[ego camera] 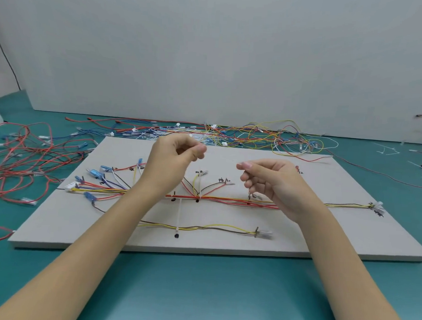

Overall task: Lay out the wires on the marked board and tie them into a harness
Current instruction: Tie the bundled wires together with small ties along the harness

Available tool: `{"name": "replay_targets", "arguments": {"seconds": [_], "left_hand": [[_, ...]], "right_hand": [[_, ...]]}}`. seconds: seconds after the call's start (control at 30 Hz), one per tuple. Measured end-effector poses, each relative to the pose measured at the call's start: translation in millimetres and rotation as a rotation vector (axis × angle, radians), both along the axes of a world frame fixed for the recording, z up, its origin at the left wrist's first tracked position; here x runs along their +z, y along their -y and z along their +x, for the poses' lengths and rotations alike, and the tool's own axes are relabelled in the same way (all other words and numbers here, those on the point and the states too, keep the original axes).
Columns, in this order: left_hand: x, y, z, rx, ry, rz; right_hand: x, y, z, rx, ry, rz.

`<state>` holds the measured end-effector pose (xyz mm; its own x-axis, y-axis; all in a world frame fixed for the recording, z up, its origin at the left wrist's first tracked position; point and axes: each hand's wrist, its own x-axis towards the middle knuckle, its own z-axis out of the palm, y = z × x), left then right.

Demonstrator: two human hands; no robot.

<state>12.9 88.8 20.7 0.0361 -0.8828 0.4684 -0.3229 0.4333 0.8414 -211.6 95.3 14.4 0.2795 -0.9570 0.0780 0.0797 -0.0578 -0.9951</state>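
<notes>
Hovering above the marked board, you are curling your left hand, grip pinching something too small to identify; wires are lying routed along the board; your right hand is curling, grip clenched, apparently holding nothing.

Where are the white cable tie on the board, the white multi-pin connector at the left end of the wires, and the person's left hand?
white cable tie (pixel 179 213), head view, middle of its long loose strap.
white multi-pin connector (pixel 71 186), head view, centre of its housing.
left hand (pixel 171 163), head view, back of the hand.
</notes>
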Motion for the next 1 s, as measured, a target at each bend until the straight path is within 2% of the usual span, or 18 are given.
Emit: {"name": "replay_targets", "arguments": {"seconds": [0.17,0.37,0.53,0.63,0.77,0.87,1.0], "left_hand": [[-2,2,-2,0.012,0.007,-0.002],[-11,-3,-16,-0.030,0.213,0.012],[-15,-8,-26,-0.089,0.367,-0.021],[-21,-10,-31,-0.010,0.513,-0.037],[-31,-13,-40,0.035,0.516,-0.065],[-38,-14,-47,0.009,0.509,-0.079],[-44,-11,-44,0.027,0.783,-0.198]], "right_hand": [[2,2,-4,-0.073,-0.018,-0.009],[2,3,-8,-0.245,-0.061,-0.077],[2,5,-5,-0.300,0.096,-0.026],[2,5,-4,-0.278,0.177,0.045],[1,6,-3,-0.259,0.277,0.141],[-1,6,-2,-0.293,0.232,0.093],[-1,9,-10,-0.437,0.199,0.020]]}}
